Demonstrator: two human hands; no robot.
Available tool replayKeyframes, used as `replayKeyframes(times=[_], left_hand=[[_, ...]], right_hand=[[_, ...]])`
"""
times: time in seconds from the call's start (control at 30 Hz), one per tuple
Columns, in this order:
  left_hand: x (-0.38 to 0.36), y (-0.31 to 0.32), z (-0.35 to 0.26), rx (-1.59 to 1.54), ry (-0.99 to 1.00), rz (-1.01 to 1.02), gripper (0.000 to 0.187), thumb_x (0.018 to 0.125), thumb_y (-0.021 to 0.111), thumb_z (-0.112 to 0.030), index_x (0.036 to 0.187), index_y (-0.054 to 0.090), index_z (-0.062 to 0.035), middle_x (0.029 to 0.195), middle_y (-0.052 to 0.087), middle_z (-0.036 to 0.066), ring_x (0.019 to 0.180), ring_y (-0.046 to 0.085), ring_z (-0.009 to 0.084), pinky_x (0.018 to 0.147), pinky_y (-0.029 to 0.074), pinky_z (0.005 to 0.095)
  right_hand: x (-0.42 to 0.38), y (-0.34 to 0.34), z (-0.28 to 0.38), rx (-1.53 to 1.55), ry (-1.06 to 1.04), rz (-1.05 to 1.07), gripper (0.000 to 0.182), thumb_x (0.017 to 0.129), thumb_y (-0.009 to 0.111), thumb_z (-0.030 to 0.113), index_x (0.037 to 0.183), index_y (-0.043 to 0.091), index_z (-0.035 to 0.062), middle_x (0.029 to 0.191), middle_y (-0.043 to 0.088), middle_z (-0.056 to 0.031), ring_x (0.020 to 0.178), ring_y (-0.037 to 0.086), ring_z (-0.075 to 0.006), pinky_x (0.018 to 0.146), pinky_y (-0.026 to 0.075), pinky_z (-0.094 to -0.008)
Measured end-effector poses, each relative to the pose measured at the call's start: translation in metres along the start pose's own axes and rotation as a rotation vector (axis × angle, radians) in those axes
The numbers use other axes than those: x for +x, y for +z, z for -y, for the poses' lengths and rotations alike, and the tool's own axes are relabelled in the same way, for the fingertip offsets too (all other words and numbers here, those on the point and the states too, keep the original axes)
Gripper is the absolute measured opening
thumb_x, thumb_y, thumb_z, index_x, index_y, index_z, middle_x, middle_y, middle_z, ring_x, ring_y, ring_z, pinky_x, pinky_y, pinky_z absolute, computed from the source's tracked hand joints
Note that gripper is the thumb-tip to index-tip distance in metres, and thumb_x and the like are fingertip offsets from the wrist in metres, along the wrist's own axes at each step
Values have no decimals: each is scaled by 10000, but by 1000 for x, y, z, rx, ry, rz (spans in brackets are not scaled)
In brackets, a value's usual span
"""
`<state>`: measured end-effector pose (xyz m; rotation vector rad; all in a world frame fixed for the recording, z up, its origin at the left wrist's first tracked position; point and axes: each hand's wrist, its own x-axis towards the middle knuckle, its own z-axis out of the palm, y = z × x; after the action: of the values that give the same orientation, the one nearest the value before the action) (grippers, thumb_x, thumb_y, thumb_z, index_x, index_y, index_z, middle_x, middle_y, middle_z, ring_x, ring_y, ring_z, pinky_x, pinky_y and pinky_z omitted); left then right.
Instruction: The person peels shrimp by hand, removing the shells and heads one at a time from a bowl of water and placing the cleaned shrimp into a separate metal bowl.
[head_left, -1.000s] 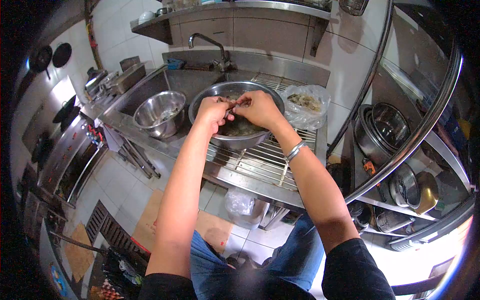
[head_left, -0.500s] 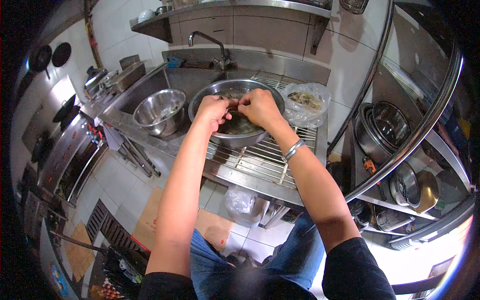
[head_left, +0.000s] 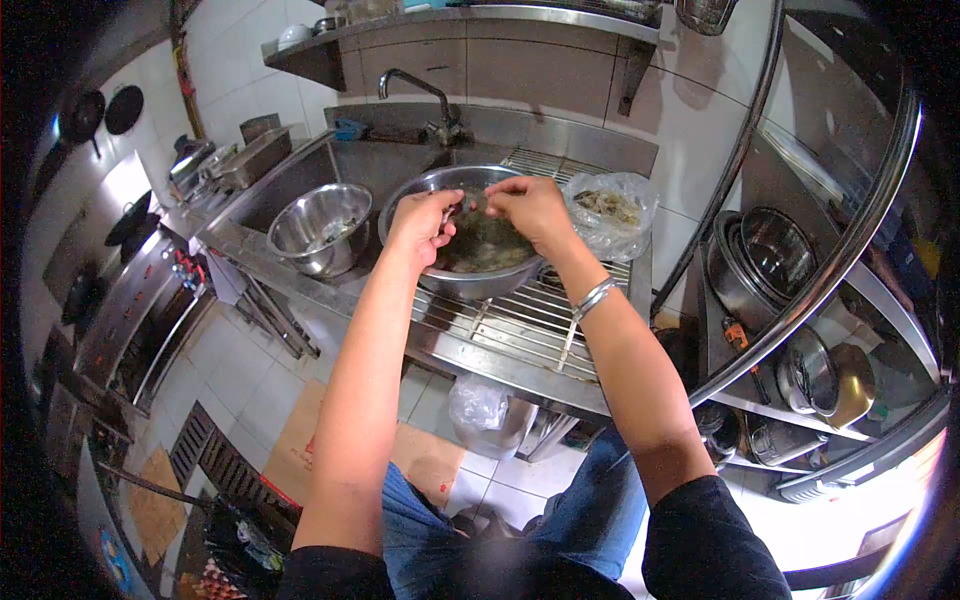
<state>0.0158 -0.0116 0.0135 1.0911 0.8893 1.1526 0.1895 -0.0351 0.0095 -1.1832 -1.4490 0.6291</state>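
A large metal bowl [head_left: 405, 193] of murky water stands on the wire rack, with pale lumps under the surface. Over its left side is my left hand [head_left: 422, 225], fingers curled around something small and dark that I cannot make out. My right hand [head_left: 530, 212] hovers above the bowl's right side, its thumb and fingertips pinched together; whatever they hold is too small to name. A gap separates the two hands. To the left, a smaller metal bowl [head_left: 290, 243] contains a few pale pieces. A clear plastic bag [head_left: 628, 240] of greyish-brown pieces lies to the right.
Behind the bowls are the sink [head_left: 300, 178] and its faucet [head_left: 425, 92]. A wire drain rack [head_left: 530, 325] spans the counter. Pots and pans [head_left: 735, 270] fill the shelving at right. A wall shelf [head_left: 470, 18] hangs above, and cardboard [head_left: 425, 460] lies on the floor.
My hands were together over the bowl and have moved apart, leaving the water between them visible. The bowls and bag stay in place.
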Motion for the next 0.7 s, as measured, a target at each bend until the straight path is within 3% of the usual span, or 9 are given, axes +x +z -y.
replayKeyframes(times=[0.07, 0.2, 0.37, 0.5, 0.7], left_hand=[[-1, 0, 0, 30, -13, 17, 99, 841, 653, -118, 825, 634, -22, 633, 556, 21, 428, 446, 79, 346, 259, 214], [6, -1, 6, 111, 13, 120, 78, 840, 645, -119, 832, 640, -41, 628, 547, 6, 421, 427, 69, 351, 258, 213], [5, 0, 8, 193, 0, 145, 28, 827, 637, -92, 827, 642, -64, 625, 547, -7, 418, 429, 65, 351, 263, 220], [2, 1, 8, 350, 43, 162, 21, 811, 629, -71, 822, 646, -65, 629, 553, -4, 424, 437, 76, 361, 287, 228], [-1, 5, 8, 420, 54, 182, 74, 780, 579, -7, 803, 647, -28, 673, 598, 38, 435, 451, 108, 372, 318, 257]], right_hand=[[7, -2, -9, 366, 86, -13, 144, 832, 639, 59, 911, 678, -55, 809, 676, -93, 697, 637, -131, 608, 488, -237], [8, -7, -5, 425, 165, 7, 162, 830, 658, 79, 930, 678, -48, 799, 670, -84, 687, 621, -120, 601, 483, -243], [-1, -7, 5, 184, 91, 212, 152, 840, 651, 66, 938, 661, -50, 824, 660, -68, 688, 595, -97, 621, 480, -213], [2, -5, -3, 83, 43, 224, 138, 828, 666, 82, 889, 669, -42, 768, 661, -61, 637, 585, -98, 577, 475, -223], [-5, -8, 11, -313, -33, 192, 155, 768, 718, 136, 751, 683, -14, 671, 654, -62, 588, 581, -87, 520, 462, -257]])
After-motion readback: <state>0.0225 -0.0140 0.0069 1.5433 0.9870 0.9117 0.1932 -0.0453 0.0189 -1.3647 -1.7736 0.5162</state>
